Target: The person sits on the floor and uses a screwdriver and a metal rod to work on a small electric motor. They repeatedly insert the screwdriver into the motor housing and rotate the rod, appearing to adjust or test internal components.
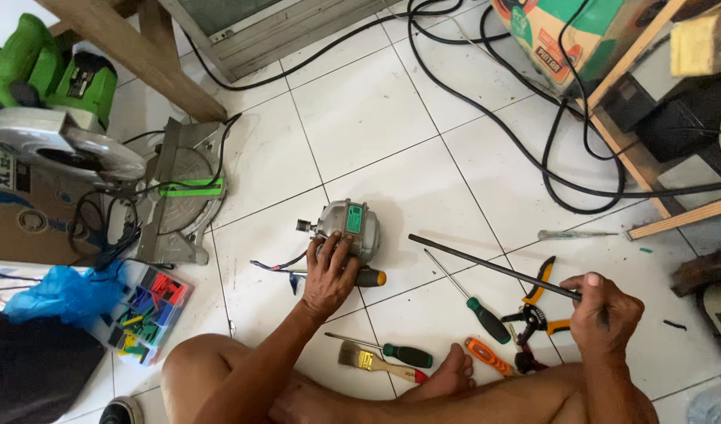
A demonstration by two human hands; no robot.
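A small grey electric motor (351, 224) with a green label lies on the white tiled floor. My left hand (329, 275) rests on its near side, gripping it. Just beside that hand lies a screwdriver with a black and yellow handle (371, 277). My right hand (604, 312) is closed around the near end of a long dark metal rod (486, 265), which points up-left toward the motor without touching it. Blue and red wires (278, 265) trail from the motor's left side.
Green-handled screwdrivers (488, 319) (407, 355), an orange tool (488, 356), orange pliers (539, 284) and a paintbrush (372, 363) lie by my legs. A green mitre saw (70, 126) and a parts box (148, 314) sit left. Black cables (525, 141) loop at the back; wooden frames stand right.
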